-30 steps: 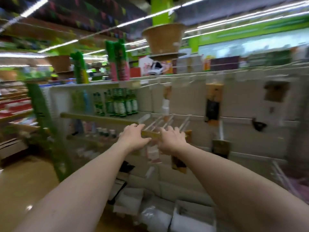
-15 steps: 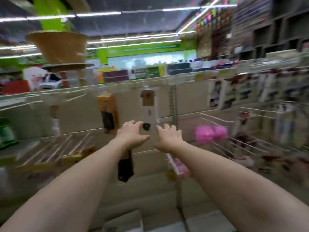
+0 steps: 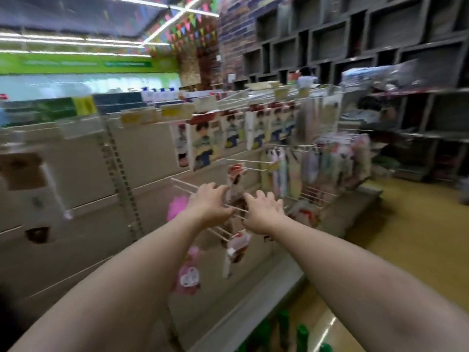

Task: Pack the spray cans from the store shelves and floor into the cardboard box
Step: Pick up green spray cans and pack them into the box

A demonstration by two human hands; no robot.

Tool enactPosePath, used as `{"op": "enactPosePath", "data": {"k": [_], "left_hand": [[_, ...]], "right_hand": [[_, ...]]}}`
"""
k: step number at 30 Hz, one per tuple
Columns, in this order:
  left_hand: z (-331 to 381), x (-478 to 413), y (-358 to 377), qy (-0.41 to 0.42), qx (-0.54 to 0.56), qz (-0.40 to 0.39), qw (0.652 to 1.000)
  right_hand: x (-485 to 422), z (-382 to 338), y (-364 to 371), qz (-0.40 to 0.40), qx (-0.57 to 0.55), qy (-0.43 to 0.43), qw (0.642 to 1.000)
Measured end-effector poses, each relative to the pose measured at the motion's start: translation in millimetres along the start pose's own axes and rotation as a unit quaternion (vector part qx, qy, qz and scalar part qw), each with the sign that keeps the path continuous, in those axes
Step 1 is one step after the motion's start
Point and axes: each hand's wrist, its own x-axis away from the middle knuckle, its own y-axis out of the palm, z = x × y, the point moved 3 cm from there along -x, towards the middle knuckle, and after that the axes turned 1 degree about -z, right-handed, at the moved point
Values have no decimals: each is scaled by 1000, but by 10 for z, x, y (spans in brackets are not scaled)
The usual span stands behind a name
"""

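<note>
fingers [image 3: 217,187] on our left hand [image 3: 206,203] are loosely spread and holding nothing. same deal on the right hand [image 3: 264,212]: fanned out, a little bent, empty. the two hands hang side by side, near each other but apart, up at 12 o'clock in front of the white wire peg hooks [image 3: 243,161], with some hanging packets [image 3: 236,185] just behind them. too blurry to say whether any fingertip actually touches a wire.

the spray cans [image 3: 283,323] are way down at 6 o'clock, green ones right at the bottom edge of the view, on the floor [image 3: 418,237] just beside the shelf base [image 3: 253,301]. maybe three or four of them, it's pretty smeared. they look like they're standing up, long axis roughly vertical, capped ends pointing up towards us, but with this wide lens we wouldn't swear to the tilt. no cardboard box anywhere in view.

our read: this is the in-between bit, empty-handed and hunting for the next cans. nothing on these hooks looks like a can, so reaching at 12 o'clock gets us nowhere. next move probably calls for bringing the hands down to 6 o'clock, wrapping fingers round a can's body across its long axis, and lifting straight up so the neighbours don't topple. then we have to find the box.
</note>
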Motion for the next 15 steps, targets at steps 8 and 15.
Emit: {"op": "enactPosePath", "data": {"k": [8,15], "left_hand": [[1113,-679,613,127,39,-58,990],[1719,-1176,1074,237,26,-97,966]], "right_hand": [[48,1227,88,-9,5,140,990],[85,1896,249,-15,-9,270,963]]}}
